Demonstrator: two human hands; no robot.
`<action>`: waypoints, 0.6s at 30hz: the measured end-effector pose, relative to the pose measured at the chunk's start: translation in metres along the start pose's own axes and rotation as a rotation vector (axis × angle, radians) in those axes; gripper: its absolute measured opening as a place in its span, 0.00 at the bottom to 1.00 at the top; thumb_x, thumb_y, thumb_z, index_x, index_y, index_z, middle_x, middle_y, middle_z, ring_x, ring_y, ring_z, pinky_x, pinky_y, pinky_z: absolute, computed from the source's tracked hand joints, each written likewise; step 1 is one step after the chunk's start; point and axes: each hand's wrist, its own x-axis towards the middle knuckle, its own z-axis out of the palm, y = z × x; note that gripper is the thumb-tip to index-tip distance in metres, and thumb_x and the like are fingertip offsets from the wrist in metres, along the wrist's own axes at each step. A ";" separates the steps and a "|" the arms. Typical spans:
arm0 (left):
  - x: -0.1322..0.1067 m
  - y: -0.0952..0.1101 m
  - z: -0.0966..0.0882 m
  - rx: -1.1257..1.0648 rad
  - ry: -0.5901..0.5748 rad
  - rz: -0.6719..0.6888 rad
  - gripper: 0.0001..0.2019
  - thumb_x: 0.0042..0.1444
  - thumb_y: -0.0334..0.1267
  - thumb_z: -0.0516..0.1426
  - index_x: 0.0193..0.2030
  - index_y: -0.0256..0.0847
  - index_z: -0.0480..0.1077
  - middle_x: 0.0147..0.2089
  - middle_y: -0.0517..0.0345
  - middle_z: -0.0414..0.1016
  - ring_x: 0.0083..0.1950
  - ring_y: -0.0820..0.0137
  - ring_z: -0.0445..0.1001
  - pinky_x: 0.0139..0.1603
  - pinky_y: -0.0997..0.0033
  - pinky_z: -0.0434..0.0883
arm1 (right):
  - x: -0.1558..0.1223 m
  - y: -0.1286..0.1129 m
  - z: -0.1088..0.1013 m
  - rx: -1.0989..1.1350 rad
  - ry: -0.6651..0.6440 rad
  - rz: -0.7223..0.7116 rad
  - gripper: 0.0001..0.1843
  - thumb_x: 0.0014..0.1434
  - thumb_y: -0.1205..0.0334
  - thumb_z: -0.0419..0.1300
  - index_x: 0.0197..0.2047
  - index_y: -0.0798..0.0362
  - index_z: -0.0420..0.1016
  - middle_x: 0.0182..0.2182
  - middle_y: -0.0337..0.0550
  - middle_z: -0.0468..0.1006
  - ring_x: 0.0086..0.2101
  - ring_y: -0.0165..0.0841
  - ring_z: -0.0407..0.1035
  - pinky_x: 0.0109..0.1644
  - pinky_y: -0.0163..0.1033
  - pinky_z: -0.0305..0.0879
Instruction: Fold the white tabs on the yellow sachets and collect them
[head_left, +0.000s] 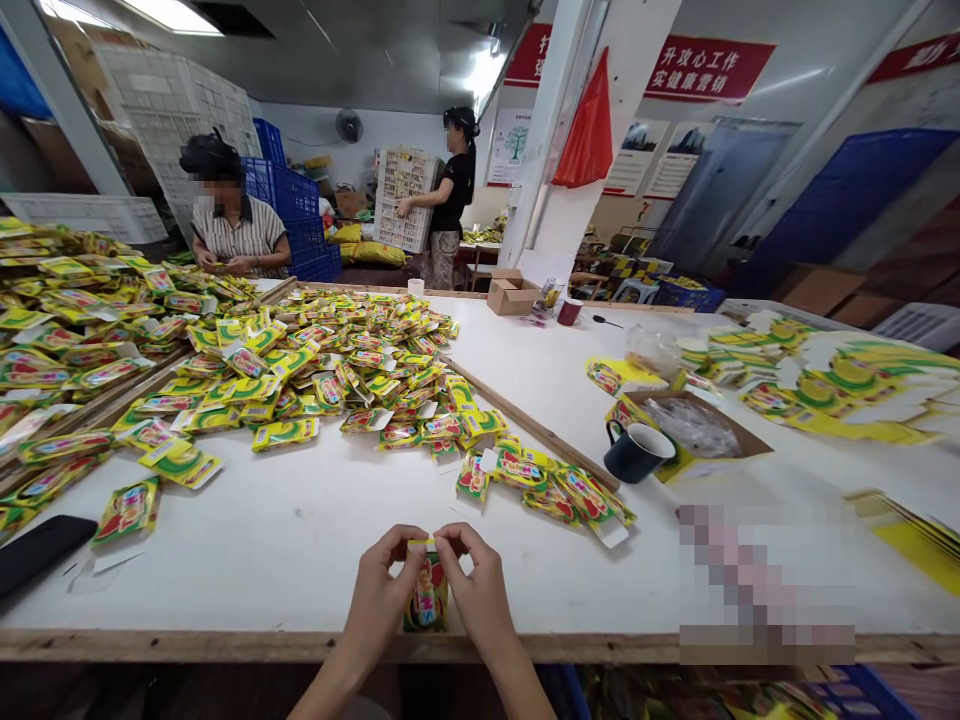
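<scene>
A small yellow and green packet stands on its edge near the front rim of the white table. My left hand pinches its top left corner. My right hand pinches the top right corner. Both hands have fingers closed on the packet. A large heap of the same packets covers the table's middle and left. A smaller bunch of packets lies just beyond my right hand.
A dark mug and an open cardboard box of plastic bags stand right of centre. A black phone lies at the left edge. A wooden strip crosses the table. One person sits at the far left, another stands by crates behind.
</scene>
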 end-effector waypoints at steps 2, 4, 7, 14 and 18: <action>0.001 -0.002 0.002 -0.005 -0.001 -0.011 0.11 0.56 0.45 0.57 0.36 0.38 0.74 0.33 0.54 0.79 0.35 0.64 0.75 0.38 0.69 0.71 | 0.001 -0.001 -0.002 -0.006 -0.007 0.006 0.11 0.62 0.56 0.57 0.32 0.53 0.73 0.28 0.39 0.75 0.31 0.33 0.68 0.36 0.34 0.64; 0.001 -0.005 0.002 -0.030 -0.016 -0.018 0.12 0.57 0.46 0.57 0.37 0.38 0.75 0.34 0.53 0.79 0.36 0.64 0.75 0.39 0.68 0.72 | -0.001 0.001 -0.004 0.011 -0.011 0.013 0.11 0.62 0.56 0.57 0.33 0.53 0.73 0.29 0.39 0.76 0.32 0.34 0.69 0.37 0.34 0.64; -0.002 -0.008 -0.001 -0.060 -0.050 -0.014 0.13 0.56 0.46 0.58 0.37 0.38 0.76 0.36 0.52 0.80 0.39 0.62 0.76 0.41 0.67 0.72 | -0.008 0.007 -0.003 0.075 -0.041 0.020 0.09 0.62 0.57 0.56 0.36 0.53 0.74 0.32 0.41 0.77 0.35 0.35 0.71 0.40 0.35 0.66; -0.010 -0.010 -0.008 -0.032 -0.159 0.035 0.15 0.58 0.46 0.57 0.48 0.42 0.74 0.41 0.51 0.79 0.43 0.62 0.76 0.45 0.65 0.72 | -0.017 0.005 -0.006 0.065 0.000 -0.022 0.09 0.62 0.58 0.55 0.36 0.52 0.74 0.33 0.43 0.78 0.36 0.37 0.73 0.40 0.37 0.69; -0.013 -0.018 -0.009 -0.020 -0.101 -0.009 0.18 0.58 0.48 0.56 0.53 0.44 0.69 0.42 0.52 0.78 0.43 0.63 0.76 0.46 0.65 0.72 | -0.043 -0.004 -0.101 -0.287 0.180 -0.001 0.12 0.60 0.52 0.55 0.36 0.48 0.75 0.35 0.45 0.80 0.36 0.40 0.74 0.39 0.37 0.70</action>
